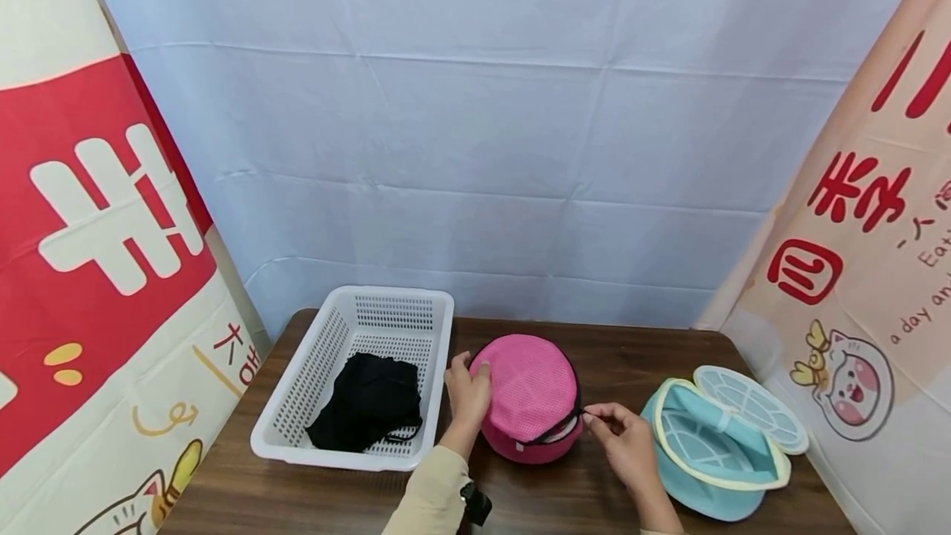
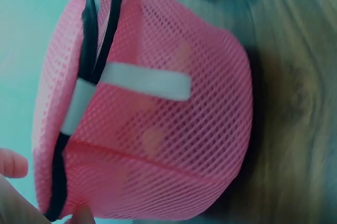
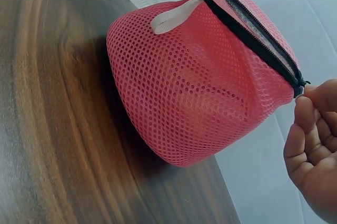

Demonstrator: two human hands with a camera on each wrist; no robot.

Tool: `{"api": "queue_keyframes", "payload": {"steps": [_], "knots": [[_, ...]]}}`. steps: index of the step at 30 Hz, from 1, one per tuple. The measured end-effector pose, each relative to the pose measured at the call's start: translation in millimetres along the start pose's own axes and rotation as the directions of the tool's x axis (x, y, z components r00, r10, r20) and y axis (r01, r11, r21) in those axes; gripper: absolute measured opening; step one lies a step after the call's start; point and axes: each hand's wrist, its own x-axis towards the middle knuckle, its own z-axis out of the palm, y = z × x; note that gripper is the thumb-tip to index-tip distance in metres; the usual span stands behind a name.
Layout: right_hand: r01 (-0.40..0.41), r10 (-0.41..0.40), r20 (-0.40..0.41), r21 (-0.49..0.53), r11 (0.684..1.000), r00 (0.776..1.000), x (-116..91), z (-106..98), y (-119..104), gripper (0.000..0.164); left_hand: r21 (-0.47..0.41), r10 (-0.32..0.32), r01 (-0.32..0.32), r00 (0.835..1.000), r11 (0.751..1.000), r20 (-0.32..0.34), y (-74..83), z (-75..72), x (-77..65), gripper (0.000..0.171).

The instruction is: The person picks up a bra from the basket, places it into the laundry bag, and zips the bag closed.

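Note:
A round pink mesh laundry bag [image 1: 529, 390] stands upright on the table, its lid edged by a black zipper [image 3: 251, 40]. Along the front right the zipper gapes, and something pale shows inside. A white fabric loop [image 2: 150, 81] hangs from the bag's side. My left hand [image 1: 468, 393] grips the bag's left edge, thumb over the lid and fingers at the side. On the other side, my right hand [image 1: 622, 440] pinches the zipper pull [image 3: 304, 83] between thumb and forefinger.
To the left, a white plastic basket [image 1: 297, 403] holds a crumpled black garment [image 1: 367, 403]. A light blue mesh bag [image 1: 713, 477] stands at the right with its lid [image 1: 752, 409] folded back. A pale blue cloth [image 1: 475, 147] hangs behind the wooden table [image 1: 631, 353].

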Motion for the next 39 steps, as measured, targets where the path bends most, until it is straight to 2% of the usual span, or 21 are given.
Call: {"api": "queue_keyframes", "payload": {"steps": [4, 10, 14, 18, 22, 25, 29, 32, 39], "knots": [[0.001, -0.001, 0.012, -0.001, 1.0, 1.0, 2, 2, -2, 0.008, 0.054, 0.019, -0.022, 0.998, 0.998, 0.062, 4.3, -4.1, 7.6, 0.044], [-0.009, 0.008, 0.02, 0.045, 0.999, 1.0, 5, 3, -2, 0.007, 0.058, 0.08, -0.086, 0.992, 0.995, 0.098, 7.8, -6.8, 19.6, 0.042], [-0.002, 0.002, 0.011, 0.047, 0.999, 1.0, 6, 4, -3, 0.006, 0.123, 0.094, -0.111, 0.987, 0.986, 0.134, 8.2, -5.6, 28.9, 0.041], [0.015, -0.015, 0.002, 0.044, 0.999, 1.0, 7, 6, -3, 0.004, 0.194, 0.111, -0.144, 0.979, 0.97, 0.171, 6.0, -4.1, 36.7, 0.037], [0.012, -0.012, 0.001, 0.065, 0.998, 1.0, 8, 7, -1, 0.004, 0.229, 0.123, -0.172, 0.969, 0.958, 0.213, 2.8, -3.4, 39.8, 0.026], [0.007, -0.007, 0.003, 0.077, 0.997, 1.0, 9, 7, 0, 0.004, 0.203, 0.106, -0.15, 0.972, 0.968, 0.21, 0.4, -3.2, 40.3, 0.017], [0.007, -0.007, 0.003, 0.07, 0.997, 1.0, 10, 6, -1, 0.004, 0.142, 0.038, -0.062, 0.985, 0.988, 0.167, -1.8, -2.0, 40.0, 0.012], [0.026, -0.026, -0.003, 0.047, 0.999, 1.0, 11, 5, -2, 0.004, 0.12, 0.001, -0.019, 0.99, 0.993, 0.144, -0.4, -1.4, 38.6, 0.012], [0.044, -0.044, 0.001, 0.015, 0.999, 0.999, 10, 2, -4, 0.004, 0.112, -0.024, 0.009, 0.991, 0.994, 0.129, 4.3, -0.6, 35.0, 0.011]]}}
